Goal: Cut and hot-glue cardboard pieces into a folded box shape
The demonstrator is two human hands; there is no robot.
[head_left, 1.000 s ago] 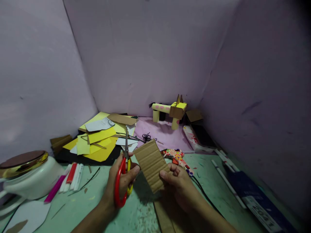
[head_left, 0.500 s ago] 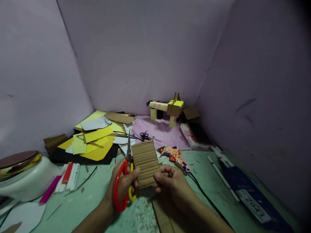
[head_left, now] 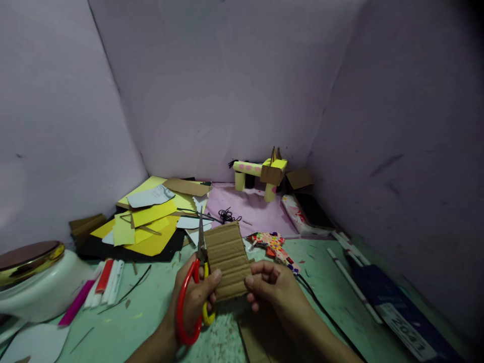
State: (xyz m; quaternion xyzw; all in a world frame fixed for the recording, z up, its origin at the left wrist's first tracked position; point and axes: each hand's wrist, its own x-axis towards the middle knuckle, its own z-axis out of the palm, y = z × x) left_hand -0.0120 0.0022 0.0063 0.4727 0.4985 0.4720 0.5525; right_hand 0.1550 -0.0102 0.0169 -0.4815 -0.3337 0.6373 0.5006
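Note:
A ribbed piece of brown corrugated cardboard [head_left: 226, 259] is held up between my two hands. My left hand [head_left: 193, 292] presses its thumb on the cardboard's lower left edge. The same hand also holds scissors [head_left: 184, 302] with one red and one yellow handle loop, blades pointing up and away. At the lower right edge, my right hand [head_left: 274, 287] pinches the cardboard between thumb and fingers. Under my right hand lies a longer cardboard strip [head_left: 255, 338] on the green table. Beyond the hands rests a floral-patterned glue gun [head_left: 274, 244] with a black cable.
A cardboard and paper animal figure [head_left: 260, 174] stands at the back. To the left lie yellow paper sheets [head_left: 153, 214], markers [head_left: 104, 282] and a white pot [head_left: 41, 282]. A dark blue packet [head_left: 393, 302] and a phone [head_left: 313, 210] lie to the right.
The view has tipped slightly, so most things sit a little lower. Both hands keep hold of the cardboard and scissors; the cardboard is nearly in the same place.

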